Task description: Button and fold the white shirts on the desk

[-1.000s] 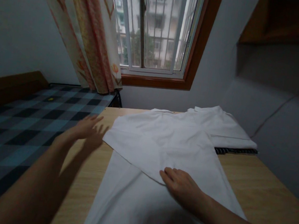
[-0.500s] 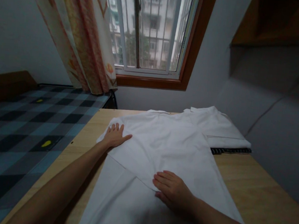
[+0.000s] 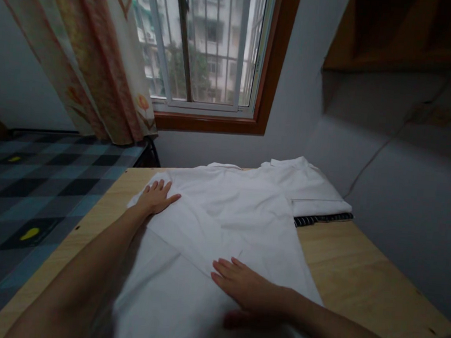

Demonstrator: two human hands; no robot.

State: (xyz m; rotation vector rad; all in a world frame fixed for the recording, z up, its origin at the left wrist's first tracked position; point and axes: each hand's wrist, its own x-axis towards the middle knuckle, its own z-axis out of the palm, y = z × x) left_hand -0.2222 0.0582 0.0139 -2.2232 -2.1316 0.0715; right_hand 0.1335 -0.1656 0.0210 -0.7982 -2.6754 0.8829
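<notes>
Nearest, the right hand [image 3: 247,290] lies palm down over a white garment [image 3: 245,217], fingers extended and clutching nothing; its thumb side is dim and blurred, so whether the whole palm rests on the fabric I cannot tell. The white garment is spread lengthwise on a pale wooden table [image 3: 360,284], a slanting edge crossing it between the two hands. Farther up, the left hand [image 3: 155,199] lies flat on the garment's left side, fingers and thumb splayed, grasping nothing. Left of the table is a bed [image 3: 70,198] in blue, grey and black checks. Beyond, toward the table's far right, a folded white cloth [image 3: 317,189] lies on a dark striped cloth [image 3: 323,218], just beside the garment. At the back, a flowered curtain [image 3: 90,54] hangs beside a brown-framed window [image 3: 196,47]
</notes>
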